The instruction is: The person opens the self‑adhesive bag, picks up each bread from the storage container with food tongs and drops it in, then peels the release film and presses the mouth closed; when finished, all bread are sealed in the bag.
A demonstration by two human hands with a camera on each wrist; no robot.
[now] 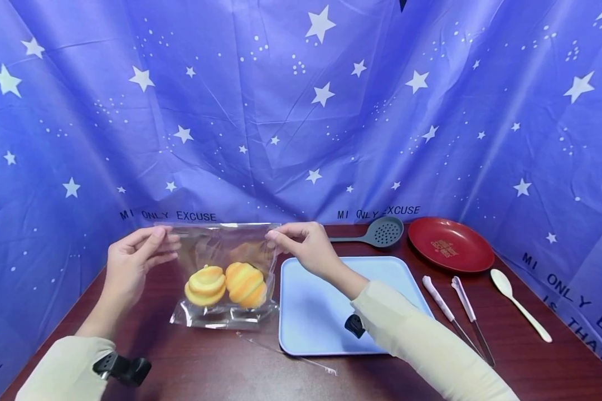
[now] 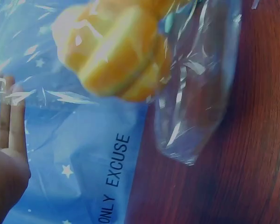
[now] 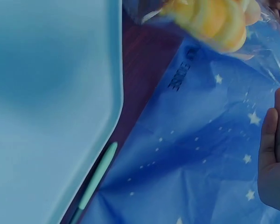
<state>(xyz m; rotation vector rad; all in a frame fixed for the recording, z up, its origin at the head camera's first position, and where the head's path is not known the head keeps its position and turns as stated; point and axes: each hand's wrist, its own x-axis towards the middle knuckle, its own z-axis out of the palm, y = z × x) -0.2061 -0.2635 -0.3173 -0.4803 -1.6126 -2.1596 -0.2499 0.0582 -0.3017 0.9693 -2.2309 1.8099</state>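
Note:
A clear plastic bag (image 1: 215,242) hangs upright over the left part of the table, stretched between both hands. Two yellow-orange bread rolls lie low inside it: a rounded, coiled roll (image 1: 205,287) on the left and a ridged roll (image 1: 246,284) on the right. My left hand (image 1: 132,262) pinches the bag's upper left corner between thumb and fingers. At the upper right corner, my right hand (image 1: 308,248) pinches the bag the same way. The left wrist view shows a roll (image 2: 116,56) through the shiny film; in the right wrist view my right hand (image 3: 275,158) is partly cut off.
Right of the bag lies a light blue tray (image 1: 316,312). Behind it is a dark grey slotted skimmer (image 1: 386,231), with a red plate (image 1: 426,236) at the back right. Two slim pale-ended metal utensils (image 1: 438,298) and a cream spoon (image 1: 522,312) lie farther right. A thin clear strip (image 1: 328,370) lies in front.

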